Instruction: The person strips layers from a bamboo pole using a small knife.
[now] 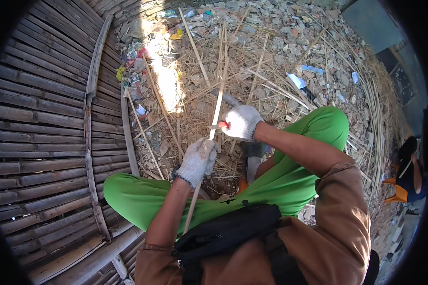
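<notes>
My left hand (pixel 198 161), in a white knitted glove, is closed around a long pale bamboo strip (pixel 218 108). The strip runs from the littered ground ahead, up through my grip and down past my left forearm. My right hand (pixel 243 122), also gloved, grips a knife (pixel 223 125) whose red handle shows at the fingers. Its short blade points left and lies across the strip just above my left hand; whether it cuts in cannot be told. Beyond my right hand lies a flat grey piece (pixel 227 98), partly hidden behind the strip and glove.
A bamboo slat wall (pixel 38 142) stands close on my left. Loose bamboo strips (pixel 195 47), shavings and broken stones cover the ground ahead. Long thin strips (pixel 376 123) lie bundled at the right. Another person (pixel 415 175) is at the far right, near an orange stool (pixel 395 191).
</notes>
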`<move>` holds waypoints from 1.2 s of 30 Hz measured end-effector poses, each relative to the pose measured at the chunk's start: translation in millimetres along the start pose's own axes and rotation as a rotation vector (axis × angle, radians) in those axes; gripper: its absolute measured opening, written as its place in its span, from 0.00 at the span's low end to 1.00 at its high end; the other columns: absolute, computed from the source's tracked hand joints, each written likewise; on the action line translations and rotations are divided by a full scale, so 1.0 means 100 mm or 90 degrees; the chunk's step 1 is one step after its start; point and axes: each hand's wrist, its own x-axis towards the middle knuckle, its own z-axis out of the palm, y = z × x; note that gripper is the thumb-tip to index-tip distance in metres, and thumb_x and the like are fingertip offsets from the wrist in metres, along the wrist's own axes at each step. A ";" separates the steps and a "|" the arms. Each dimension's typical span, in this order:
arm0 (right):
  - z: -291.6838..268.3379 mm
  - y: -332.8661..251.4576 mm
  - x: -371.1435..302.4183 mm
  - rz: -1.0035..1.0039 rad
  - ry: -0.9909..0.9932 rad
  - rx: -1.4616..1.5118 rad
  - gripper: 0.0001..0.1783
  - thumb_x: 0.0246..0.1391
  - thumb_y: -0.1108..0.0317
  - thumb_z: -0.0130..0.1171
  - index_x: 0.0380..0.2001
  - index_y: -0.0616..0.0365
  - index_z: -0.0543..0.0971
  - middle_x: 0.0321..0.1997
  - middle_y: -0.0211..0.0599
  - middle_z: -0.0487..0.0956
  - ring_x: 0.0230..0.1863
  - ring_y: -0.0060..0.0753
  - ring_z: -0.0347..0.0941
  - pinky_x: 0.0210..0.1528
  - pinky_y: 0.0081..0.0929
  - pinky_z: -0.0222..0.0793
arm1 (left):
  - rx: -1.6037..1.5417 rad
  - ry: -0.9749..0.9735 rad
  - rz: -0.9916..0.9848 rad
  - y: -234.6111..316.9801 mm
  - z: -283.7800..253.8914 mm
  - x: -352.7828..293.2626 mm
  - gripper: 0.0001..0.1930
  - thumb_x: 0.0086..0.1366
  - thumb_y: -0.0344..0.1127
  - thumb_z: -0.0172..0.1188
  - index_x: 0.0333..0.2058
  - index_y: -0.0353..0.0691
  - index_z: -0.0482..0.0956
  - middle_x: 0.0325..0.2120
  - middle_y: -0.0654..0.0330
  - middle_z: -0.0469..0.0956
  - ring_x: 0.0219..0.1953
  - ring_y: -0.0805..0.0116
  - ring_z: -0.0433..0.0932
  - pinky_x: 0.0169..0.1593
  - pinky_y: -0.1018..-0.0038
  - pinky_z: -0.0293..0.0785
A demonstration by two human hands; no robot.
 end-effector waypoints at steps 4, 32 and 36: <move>0.00 -0.01 0.02 -0.015 -0.021 -0.017 0.17 0.54 0.46 0.64 0.26 0.46 0.87 0.27 0.40 0.86 0.32 0.51 0.85 0.36 0.49 0.81 | 0.052 0.013 0.041 -0.05 0.02 0.02 0.13 0.82 0.45 0.54 0.40 0.43 0.76 0.19 0.71 0.68 0.14 0.78 0.63 0.16 0.77 0.57; -0.21 -0.17 0.07 -0.011 -0.077 0.033 0.24 0.61 0.49 0.55 0.32 0.58 0.89 0.36 0.54 0.88 0.43 0.57 0.87 0.52 0.51 0.81 | 0.013 0.024 0.037 -0.10 -0.01 -0.01 0.12 0.81 0.44 0.55 0.43 0.42 0.77 0.21 0.69 0.69 0.15 0.78 0.63 0.17 0.76 0.56; -0.11 0.06 0.17 0.079 -0.168 0.219 0.23 0.61 0.52 0.57 0.45 0.62 0.83 0.36 0.53 0.86 0.40 0.49 0.86 0.48 0.43 0.81 | -0.038 0.081 0.060 -0.08 -0.16 0.13 0.12 0.80 0.45 0.55 0.43 0.43 0.77 0.21 0.70 0.70 0.14 0.79 0.62 0.16 0.76 0.54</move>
